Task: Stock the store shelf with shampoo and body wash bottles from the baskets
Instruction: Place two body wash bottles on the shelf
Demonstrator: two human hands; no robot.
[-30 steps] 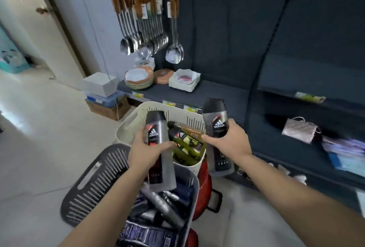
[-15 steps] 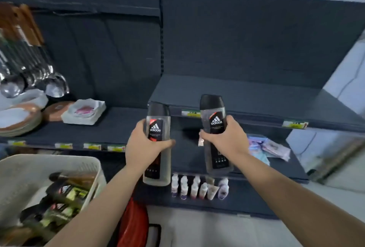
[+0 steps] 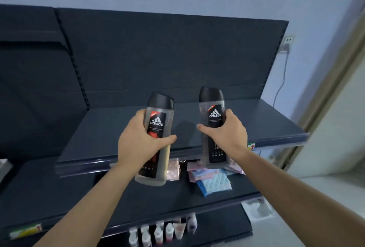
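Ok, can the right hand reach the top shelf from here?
Probably yes: the right hand holds its bottle upright in front of the top shelf, and nothing visible stands between them.

This is a small shop. A dark metal display unit (image 3: 167, 55) of the retail kind stands against a pale wall, and its slotted upright (image 3: 77, 69) carries the top shelf (image 3: 256, 122). A coloured price label (image 3: 250, 146) sits on that shelf's front edge. Directly below the top shelf lie flat wrapped packets (image 3: 214, 182). Lower still, under it, stands a row of small bottles and tubes (image 3: 158, 233).
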